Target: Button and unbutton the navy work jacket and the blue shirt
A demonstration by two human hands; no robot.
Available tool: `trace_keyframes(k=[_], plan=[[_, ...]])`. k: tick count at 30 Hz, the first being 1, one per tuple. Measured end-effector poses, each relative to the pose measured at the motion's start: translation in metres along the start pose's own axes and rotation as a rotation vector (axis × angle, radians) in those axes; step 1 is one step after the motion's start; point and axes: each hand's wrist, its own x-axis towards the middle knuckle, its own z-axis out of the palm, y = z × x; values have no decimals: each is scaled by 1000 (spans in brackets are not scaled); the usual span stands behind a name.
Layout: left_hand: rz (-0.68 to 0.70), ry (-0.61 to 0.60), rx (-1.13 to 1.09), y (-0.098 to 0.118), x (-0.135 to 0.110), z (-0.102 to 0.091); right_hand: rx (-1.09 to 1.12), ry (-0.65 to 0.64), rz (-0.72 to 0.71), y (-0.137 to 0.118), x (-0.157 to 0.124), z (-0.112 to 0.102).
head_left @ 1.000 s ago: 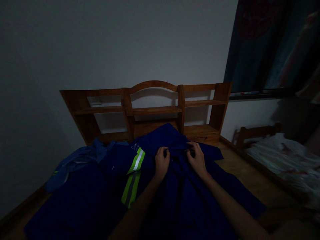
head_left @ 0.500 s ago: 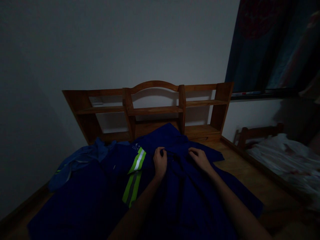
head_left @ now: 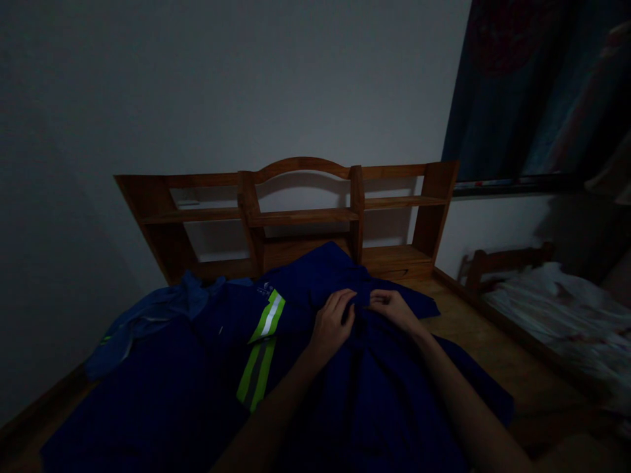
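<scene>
A dark blue work jacket (head_left: 374, 387) with yellow-green and white reflective stripes (head_left: 262, 341) lies spread over a wooden bed platform in a dim room. My left hand (head_left: 332, 325) rests on the jacket's upper middle, fingers curled into the cloth. My right hand (head_left: 394, 310) lies just to its right, fingers pinching a fold of the same cloth. The two hands almost touch. A lighter blue garment (head_left: 152, 315) lies crumpled at the jacket's far left.
A wooden headboard with open shelves (head_left: 300, 217) stands against the grey wall behind the clothes. Bare wooden boards (head_left: 473, 328) show to the right. Further right sit a low wooden frame (head_left: 503, 259) and white bedding (head_left: 562, 315). A dark curtain (head_left: 537, 92) hangs top right.
Both hands have drawn together toward the middle of the jacket. My left hand slid right and my right hand moved slightly left, gathering the cloth between them.
</scene>
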Motion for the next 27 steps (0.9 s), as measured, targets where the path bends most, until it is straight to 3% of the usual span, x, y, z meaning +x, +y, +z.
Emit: trace_keyframes(k=[4,11,27], plan=[[42,-72,-45,-4,-2,5,-13,29,-15,0,-1,2],[52,-61,-18,-15,-5,5,-8,-6,-6,6,0,6],[49,-99,103,-16,-5,7,-23,-51,-23,9,-1,9]])
